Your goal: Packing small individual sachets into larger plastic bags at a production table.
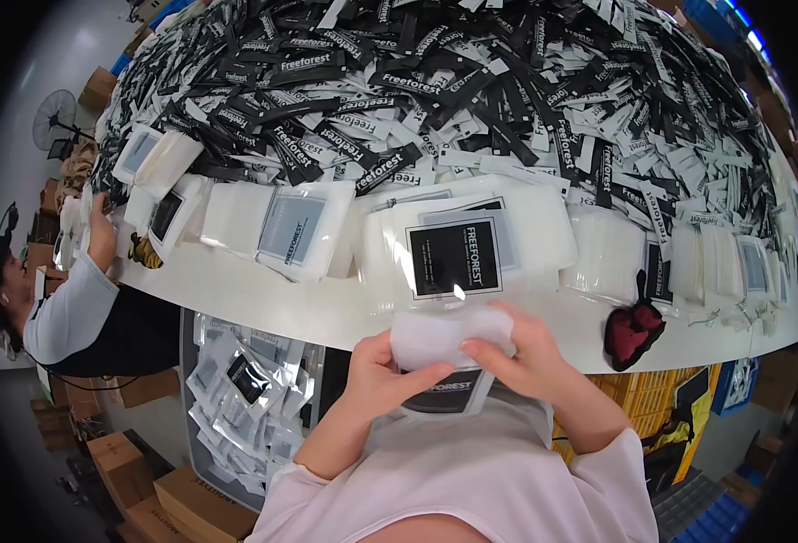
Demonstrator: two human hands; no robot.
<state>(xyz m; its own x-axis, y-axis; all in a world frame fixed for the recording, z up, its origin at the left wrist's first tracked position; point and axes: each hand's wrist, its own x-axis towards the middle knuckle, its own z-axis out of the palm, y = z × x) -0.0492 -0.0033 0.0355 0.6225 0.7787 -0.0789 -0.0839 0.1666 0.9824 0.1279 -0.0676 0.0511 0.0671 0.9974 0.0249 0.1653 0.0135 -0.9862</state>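
Observation:
Both of my hands are raised at the near edge of the white table (pixel 304 315), in front of my body. My left hand (pixel 389 373) and my right hand (pixel 518 353) grip a folded white translucent pouch (pixel 443 336) from its two sides, thumbs on top. Its lower part bears a dark printed panel. Just beyond lies a stack of clear-white pouches (pixel 457 261) with a black label on top. Behind the stacks, a large heap of black and white stick sachets (pixel 412 85) covers the table. My left fingertips are partly hidden behind the pouch.
More pouch stacks (pixel 290 227) line the near side. A red and black cloth item (pixel 633 332) lies right. A grey bin (pixel 192 407) of packed pouches stands below left, a yellow crate (pixel 616 400) below right. At far left a person (pixel 66 312) works beside cardboard boxes (pixel 121 468).

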